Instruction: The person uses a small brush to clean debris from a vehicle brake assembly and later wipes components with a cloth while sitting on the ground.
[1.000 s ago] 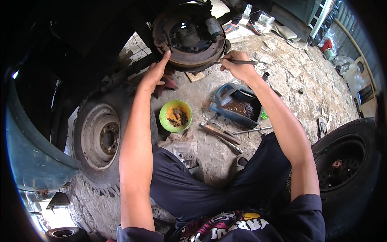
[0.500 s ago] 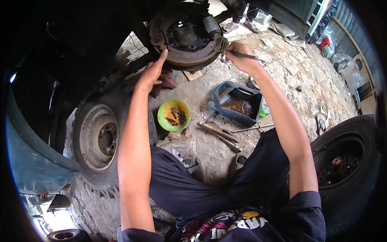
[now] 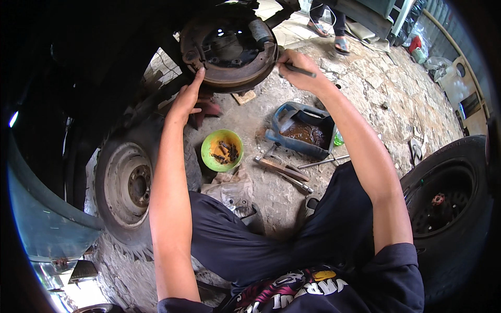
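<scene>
Ahead of me is a round, rusty drum brake assembly (image 3: 229, 79), with curved shoes and a pale cylinder at its upper right. My left hand (image 3: 183, 103) reaches up to its lower left, one finger stretched along the shoe and touching it. The other fingers are apart, holding nothing I can see. At the right edge of the brake my right hand (image 3: 300, 70) is closed around a dark, thin rod-shaped tool (image 3: 305, 72). One end of the rod sticks out to the right; its other end is hidden by the fingers.
Below the brake stand a green bowl (image 3: 211, 147) of small dark parts and a cut blue container (image 3: 295, 145) with brown liquid. Hand tools (image 3: 284, 170) lie by my feet. Wheels stand left (image 3: 116, 182) and right (image 3: 469, 172). A person's sandalled feet (image 3: 342, 45) are beyond.
The view has shifted slightly, so the brake sits further left. Both hands keep their places at the brake, with the right still gripping the rod. The person's feet beyond have moved.
</scene>
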Demonstrator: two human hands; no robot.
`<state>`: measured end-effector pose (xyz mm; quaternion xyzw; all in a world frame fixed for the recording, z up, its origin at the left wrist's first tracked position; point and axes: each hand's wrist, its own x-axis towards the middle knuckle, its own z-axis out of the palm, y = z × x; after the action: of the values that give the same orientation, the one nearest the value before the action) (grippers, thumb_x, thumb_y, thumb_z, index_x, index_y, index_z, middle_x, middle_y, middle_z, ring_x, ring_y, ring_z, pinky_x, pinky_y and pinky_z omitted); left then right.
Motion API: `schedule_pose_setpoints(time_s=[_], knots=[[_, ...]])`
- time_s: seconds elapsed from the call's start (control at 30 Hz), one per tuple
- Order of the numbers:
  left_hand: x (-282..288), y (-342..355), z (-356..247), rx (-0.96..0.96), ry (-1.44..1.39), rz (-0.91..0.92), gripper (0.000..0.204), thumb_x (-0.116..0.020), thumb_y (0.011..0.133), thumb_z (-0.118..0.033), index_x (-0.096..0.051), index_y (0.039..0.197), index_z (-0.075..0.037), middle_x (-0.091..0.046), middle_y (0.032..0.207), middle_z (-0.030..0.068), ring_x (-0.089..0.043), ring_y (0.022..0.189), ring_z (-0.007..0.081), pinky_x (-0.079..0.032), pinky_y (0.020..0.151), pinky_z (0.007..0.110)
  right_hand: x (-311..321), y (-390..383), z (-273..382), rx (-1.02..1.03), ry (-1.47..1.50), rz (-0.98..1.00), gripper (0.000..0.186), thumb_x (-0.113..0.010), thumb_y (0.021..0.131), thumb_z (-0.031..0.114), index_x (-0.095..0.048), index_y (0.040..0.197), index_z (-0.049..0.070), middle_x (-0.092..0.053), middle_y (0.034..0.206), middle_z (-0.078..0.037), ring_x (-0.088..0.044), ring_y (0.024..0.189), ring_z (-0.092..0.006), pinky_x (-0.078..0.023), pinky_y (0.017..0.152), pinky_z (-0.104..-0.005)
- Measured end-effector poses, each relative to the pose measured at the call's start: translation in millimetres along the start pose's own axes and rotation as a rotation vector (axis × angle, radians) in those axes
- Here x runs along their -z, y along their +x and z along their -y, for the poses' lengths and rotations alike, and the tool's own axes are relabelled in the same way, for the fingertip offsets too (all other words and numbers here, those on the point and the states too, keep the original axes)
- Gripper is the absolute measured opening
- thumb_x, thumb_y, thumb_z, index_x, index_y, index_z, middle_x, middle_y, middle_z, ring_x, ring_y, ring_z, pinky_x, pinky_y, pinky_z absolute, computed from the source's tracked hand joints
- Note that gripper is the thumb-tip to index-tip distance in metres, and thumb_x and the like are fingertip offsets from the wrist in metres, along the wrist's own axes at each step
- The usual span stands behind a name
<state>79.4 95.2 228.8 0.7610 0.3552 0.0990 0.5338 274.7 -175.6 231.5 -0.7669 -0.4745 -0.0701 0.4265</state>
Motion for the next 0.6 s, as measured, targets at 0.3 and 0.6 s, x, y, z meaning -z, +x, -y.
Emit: schedule_pose_setpoints(time_s=[0.3,0.6], knots=[[-8.3,-19.8,-20.2,-0.025,-0.035,0.135,0.106,-0.050,0.078,-0.085,-0.038,0.148,-0.006,-0.062,0.120,0.0164,-0.061,0.110,0.0262,-0.039,0.100,0.052,7.1,16.4,-44.6,-0.135,0.230,-0.119,0.019,-0.066,0.086,0.015,-0.064,0.095,-0.002,-0.069,0.079,-0.015,-0.067,0.073,-0.0248,-0.052,0.068,-0.0360],[-2.7,-26.6,-19.2,-0.006,-0.026,0.075,0.100,-0.048,0.080,-0.083,-0.046,0.143,-0.006,-0.065,0.119,0.0149,-0.062,0.108,0.0256,-0.043,0.097,0.052,-8.4,-7.9,-13.8,-0.064,0.352,0.143,0.015,-0.062,0.089,0.009,-0.061,0.099,-0.002,-0.066,0.081,-0.010,-0.062,0.074,-0.0179,-0.050,0.068,-0.0328]])
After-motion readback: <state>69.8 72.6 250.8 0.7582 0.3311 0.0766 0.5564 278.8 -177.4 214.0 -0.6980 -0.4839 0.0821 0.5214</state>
